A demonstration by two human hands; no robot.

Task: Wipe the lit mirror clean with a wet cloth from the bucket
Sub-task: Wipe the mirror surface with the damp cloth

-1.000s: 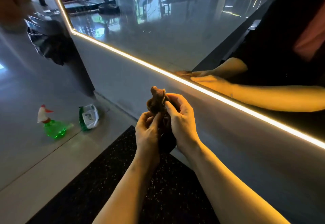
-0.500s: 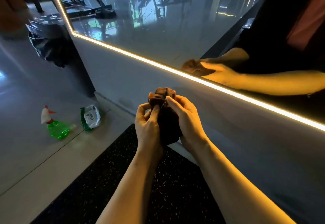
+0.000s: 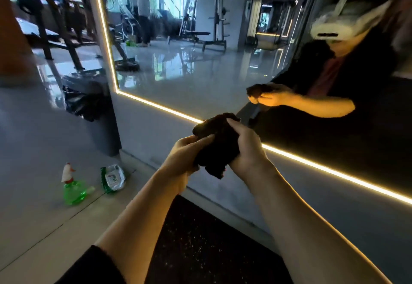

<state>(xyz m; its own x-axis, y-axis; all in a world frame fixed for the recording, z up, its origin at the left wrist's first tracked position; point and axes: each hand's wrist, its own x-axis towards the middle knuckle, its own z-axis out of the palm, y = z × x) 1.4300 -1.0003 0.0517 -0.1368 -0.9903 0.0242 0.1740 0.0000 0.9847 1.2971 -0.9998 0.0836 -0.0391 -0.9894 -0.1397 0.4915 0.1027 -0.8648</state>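
Observation:
A dark brown cloth (image 3: 217, 147), bunched into a wad, sits between both my hands in front of the wall. My left hand (image 3: 182, 156) grips its left side with curled fingers. My right hand (image 3: 246, 147) wraps around its right side, thumb on top. The large mirror (image 3: 200, 71) with a glowing light strip (image 3: 312, 163) along its left and bottom edges hangs on the wall just beyond the cloth. The mirror reflects my hands with the cloth and a gym hall. No bucket shows in this view.
A green spray bottle (image 3: 74, 189) with a white and red trigger and a green-white packet (image 3: 113, 177) stand on the pale floor at the left. A dark bin with a black bag (image 3: 95, 107) stands by the mirror's left corner. A black speckled mat (image 3: 200, 243) lies underfoot.
My view has tilted upward, showing more of the mirror and the gym reflection. Both hands have risen slightly with the cloth and still knead it.

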